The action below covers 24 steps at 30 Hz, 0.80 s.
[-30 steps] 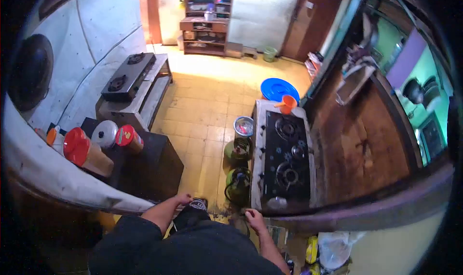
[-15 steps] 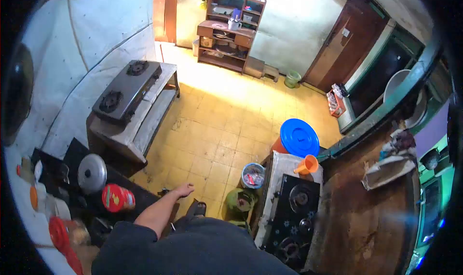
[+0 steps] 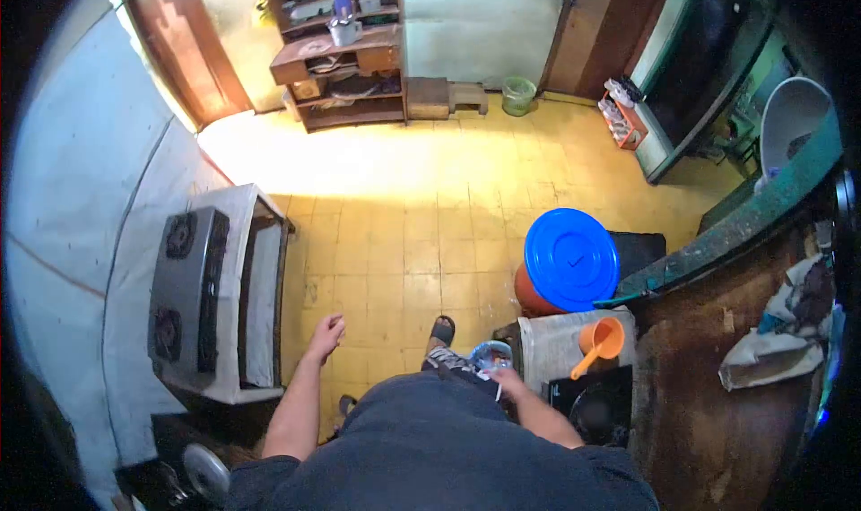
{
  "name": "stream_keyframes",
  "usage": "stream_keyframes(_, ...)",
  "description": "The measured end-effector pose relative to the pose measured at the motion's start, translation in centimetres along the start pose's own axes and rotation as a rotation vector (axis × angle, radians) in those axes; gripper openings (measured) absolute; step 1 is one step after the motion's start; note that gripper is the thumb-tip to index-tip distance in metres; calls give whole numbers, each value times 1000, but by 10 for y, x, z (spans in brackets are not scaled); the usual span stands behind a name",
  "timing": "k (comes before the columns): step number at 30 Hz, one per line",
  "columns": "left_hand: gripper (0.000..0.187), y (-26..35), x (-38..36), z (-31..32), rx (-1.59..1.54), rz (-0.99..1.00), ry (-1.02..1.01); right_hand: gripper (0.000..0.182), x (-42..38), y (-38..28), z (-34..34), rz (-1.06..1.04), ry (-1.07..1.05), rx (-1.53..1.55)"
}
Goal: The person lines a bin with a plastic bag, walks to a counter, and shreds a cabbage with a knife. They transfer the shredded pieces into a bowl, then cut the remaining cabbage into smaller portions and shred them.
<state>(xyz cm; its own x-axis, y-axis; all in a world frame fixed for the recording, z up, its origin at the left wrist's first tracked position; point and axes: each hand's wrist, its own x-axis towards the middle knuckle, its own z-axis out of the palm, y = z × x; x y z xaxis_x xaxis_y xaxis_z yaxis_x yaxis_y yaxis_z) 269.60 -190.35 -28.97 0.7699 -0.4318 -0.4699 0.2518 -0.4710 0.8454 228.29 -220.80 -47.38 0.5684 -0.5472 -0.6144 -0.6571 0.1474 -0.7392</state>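
Yellow tiled floor (image 3: pixel 404 197) ahead. Our left hand (image 3: pixel 326 333) hangs empty, fingers loosely curled; right hand (image 3: pixel 508 383) touches small bucket (image 3: pixel 491 355), grip unclear.

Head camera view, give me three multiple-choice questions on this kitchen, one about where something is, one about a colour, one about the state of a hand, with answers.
1. Where does the orange scoop lie?
A. on the paper-covered counter beside the black stove
B. on the wooden shelf unit
C. on the tiled floor

2. What colour is the round lid on the big barrel?
A. red
B. blue
C. white

3. How is the left hand?
A. gripping a pot
B. resting on the two-burner stove
C. loose in the air, holding nothing

Answers: 1 A, the scoop sits on the paper just past the black stove. 2 B, the lid is plainly blue. 3 C, the left hand hangs over the floor tiles beside the two-burner stove, fingers loosely curled with nothing in them.
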Motion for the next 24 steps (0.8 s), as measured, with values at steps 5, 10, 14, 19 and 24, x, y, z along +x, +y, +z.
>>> stream_keyframes(5, 21, -64, 63, -53, 238, -557, -29, 34, 120, -210, -77, -199, 177, -373)
stream_keyframes(10, 17, 11, 91, -31, 146, -522, -278, 28, 185, -309, -165, -134, 233, -38)
stream_keyframes(14, 15, 47, 235, 5, 260, -502, -419, 22, 231, -281, -202, 98, 392, 80)
stream_keyframes(19, 13, 159, 484, 57, 447, -407, -575, 26, 207, -215, -162, 621, 503, 40)
stream_keyframes(24, 6, 381, 753, 150, 286, -101, -465, 23, 220, -210, -95, 734, 343, 484)
